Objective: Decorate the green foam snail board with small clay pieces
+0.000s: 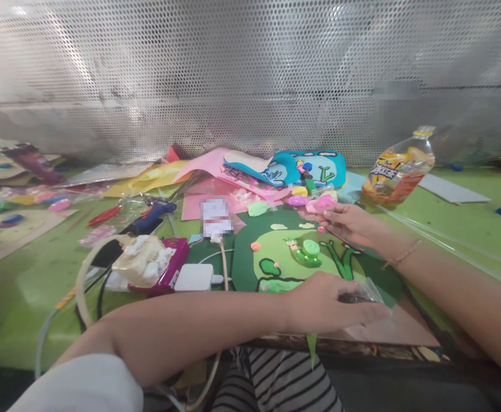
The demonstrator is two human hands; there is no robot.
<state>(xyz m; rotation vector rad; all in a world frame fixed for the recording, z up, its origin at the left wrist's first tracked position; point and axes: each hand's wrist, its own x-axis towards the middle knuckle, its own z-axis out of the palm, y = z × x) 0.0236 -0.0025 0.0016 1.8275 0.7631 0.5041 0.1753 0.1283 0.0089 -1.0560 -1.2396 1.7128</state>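
Observation:
My left hand is curled around a clear plastic bag with something dark in it, over the lower right of a green picture board. The board carries clay shapes, among them a round light-green piece and a dark-green forked stem. At the board's upper right edge, the fingers of my right hand close on a pink lump of modelling clay. Beside it lie packets of purple clay, yellow clay and pale-green clay.
An oil bottle stands at the right. Behind the board are a blue picture board and pink sheets. To the left, a phone, a white charger, cables and a blue glue gun crowd the green table.

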